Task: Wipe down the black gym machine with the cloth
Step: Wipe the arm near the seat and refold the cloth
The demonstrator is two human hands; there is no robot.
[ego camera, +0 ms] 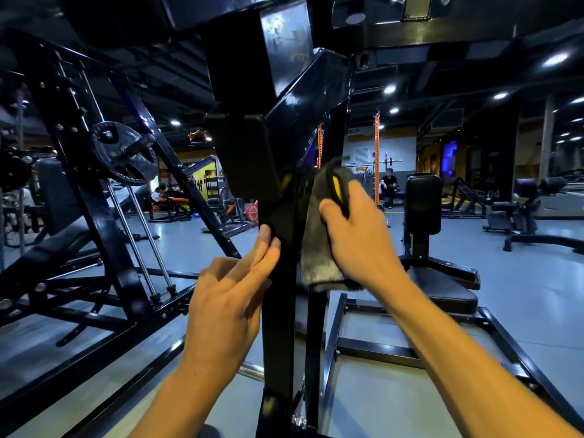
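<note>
The black gym machine's upright post (279, 327) runs down the middle of the view, with a black pad (243, 156) and angled steel box sections above it. My right hand (357, 235) grips a grey cloth (317, 254) with a black and yellow edge and presses it against the right side of the post. The straight fingers of my left hand (227, 295) rest on the post's left face, just below the pad. The cloth hangs down a little below my right hand.
A black plate-loaded machine with a weight disc (124, 153) fills the left. A padded seat (442, 289) and back pad (423, 203) stand right of the post, over a black floor frame (373, 346). A person (388, 188) sits far back. Benches stand at right.
</note>
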